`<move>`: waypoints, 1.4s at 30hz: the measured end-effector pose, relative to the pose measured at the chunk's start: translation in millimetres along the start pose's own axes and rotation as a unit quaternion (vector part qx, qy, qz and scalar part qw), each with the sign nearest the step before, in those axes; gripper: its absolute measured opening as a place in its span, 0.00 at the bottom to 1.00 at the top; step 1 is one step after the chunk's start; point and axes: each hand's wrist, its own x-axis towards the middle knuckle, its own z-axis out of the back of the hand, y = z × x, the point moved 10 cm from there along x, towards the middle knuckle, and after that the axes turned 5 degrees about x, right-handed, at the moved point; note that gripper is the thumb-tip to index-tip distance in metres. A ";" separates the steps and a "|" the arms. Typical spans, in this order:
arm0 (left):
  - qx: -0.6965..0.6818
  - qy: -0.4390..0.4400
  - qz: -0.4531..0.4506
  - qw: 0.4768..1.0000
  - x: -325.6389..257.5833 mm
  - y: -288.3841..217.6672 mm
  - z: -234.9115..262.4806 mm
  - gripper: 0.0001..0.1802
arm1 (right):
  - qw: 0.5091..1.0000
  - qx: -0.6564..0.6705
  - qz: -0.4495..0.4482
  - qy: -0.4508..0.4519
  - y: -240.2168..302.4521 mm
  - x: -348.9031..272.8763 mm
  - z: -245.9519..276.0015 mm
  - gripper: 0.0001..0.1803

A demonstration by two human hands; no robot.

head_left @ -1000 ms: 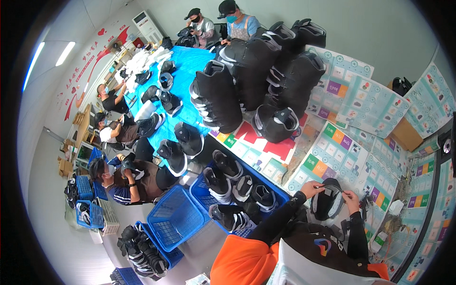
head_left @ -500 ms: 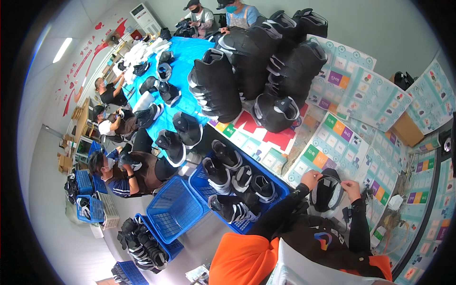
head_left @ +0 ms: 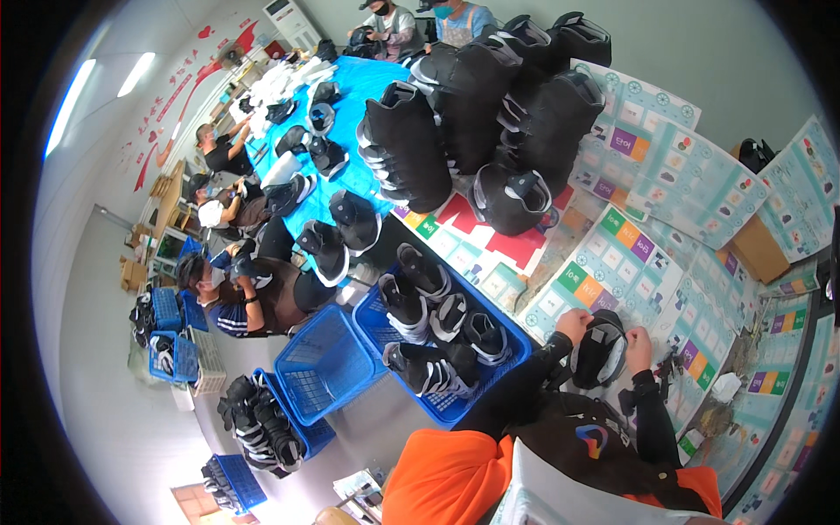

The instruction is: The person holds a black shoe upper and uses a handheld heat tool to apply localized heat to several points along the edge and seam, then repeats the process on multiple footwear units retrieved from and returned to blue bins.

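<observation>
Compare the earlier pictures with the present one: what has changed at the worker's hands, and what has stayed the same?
Little has changed. The left hand and right hand still hold the black shoe between them over the patterned table, much as before; whether the shoe has turned is too small to tell. The blue basket of black shoes beside the left arm and the tall stacks of black shoes stay put.
</observation>
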 end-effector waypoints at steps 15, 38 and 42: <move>-0.011 0.127 0.076 0.989 45.7 -67.2 -37.6 0.22 | 0.944 0.296 -0.108 0.094 -88.2 58.7 23.1 0.09; -0.436 0.250 0.219 0.837 -29.5 -121.7 -97.3 0.42 | 0.738 0.653 -0.172 0.002 -64.0 -17.0 79.6 0.30; -0.311 0.282 0.298 0.857 -63.0 -110.8 -123.3 0.40 | 0.866 0.482 -0.102 0.082 -84.3 -50.7 50.3 0.29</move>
